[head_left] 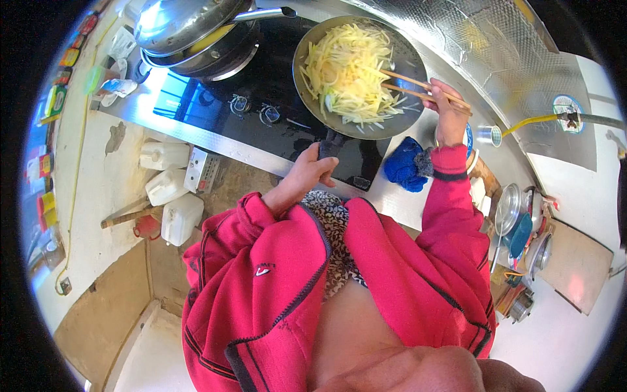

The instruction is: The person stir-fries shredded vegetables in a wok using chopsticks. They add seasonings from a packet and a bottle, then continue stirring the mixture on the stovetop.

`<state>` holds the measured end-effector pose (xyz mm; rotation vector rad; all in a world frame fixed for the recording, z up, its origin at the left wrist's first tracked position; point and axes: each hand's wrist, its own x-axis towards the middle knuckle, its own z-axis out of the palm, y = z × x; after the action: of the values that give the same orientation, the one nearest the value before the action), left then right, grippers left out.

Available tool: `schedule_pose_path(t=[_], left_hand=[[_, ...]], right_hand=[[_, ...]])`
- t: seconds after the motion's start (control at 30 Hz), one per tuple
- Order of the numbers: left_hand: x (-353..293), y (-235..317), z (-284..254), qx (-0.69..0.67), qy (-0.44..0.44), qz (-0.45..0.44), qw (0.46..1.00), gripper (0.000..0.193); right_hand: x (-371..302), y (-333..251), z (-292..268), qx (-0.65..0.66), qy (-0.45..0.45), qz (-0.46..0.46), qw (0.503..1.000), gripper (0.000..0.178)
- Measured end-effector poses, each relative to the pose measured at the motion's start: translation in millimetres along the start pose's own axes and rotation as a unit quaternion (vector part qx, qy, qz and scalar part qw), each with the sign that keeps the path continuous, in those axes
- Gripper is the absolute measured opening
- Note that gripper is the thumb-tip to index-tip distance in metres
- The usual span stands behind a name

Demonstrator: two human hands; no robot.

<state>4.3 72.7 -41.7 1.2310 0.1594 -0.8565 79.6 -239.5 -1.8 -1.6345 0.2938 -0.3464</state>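
A dark frying pan (418,65) sits over the right part of the black glass stove, heaped with pale yellow shreds (346,72) that look like potato. My left hand (307,173) is closed around the pan's black handle (332,149) at the stove's front edge. In my right hand (448,111), at the pan's right rim, is a pair of wooden chopsticks (418,83). Their tips reach into the right side of the shreds. Just below my right wrist, a crumpled blue cloth (405,164) lies on the counter beside the stove.
A lidded steel pot (189,32) occupies the stove's left burner. Foil sheeting (450,39) lines the wall behind the pan. A yellow hose (532,120) runs along the right wall. White plastic jugs (166,187) stand below the counter at left; pot lids (508,208) and utensils crowd the right.
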Motion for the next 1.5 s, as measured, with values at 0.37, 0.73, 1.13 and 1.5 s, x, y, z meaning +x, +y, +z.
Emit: schedule_pose_path(t=[0.37, 0.73, 1.13, 1.5], left_hand=[[2, -5, -2, -0.012, 0.002, -0.001, 1.000, 0.018], [-3, -12, -3, -0.028, 0.033, -0.031, 0.999, 0.021], [-8, -10, 7, -0.050, 0.053, -0.006, 0.997, 0.020], [-19, -11, 9, -0.013, 0.095, 0.000, 0.995, 0.028]], right_hand=[[-43, -2, 55, -0.097, -0.169, -0.113, 0.974, 0.016], [36, -38, -15, -0.074, 0.025, -0.093, 0.993, 0.023], [63, -7, 21, 0.003, -0.231, 0.053, 0.971, 0.025], [-1, 16, 21, -0.256, -0.240, -0.255, 0.901, 0.017]])
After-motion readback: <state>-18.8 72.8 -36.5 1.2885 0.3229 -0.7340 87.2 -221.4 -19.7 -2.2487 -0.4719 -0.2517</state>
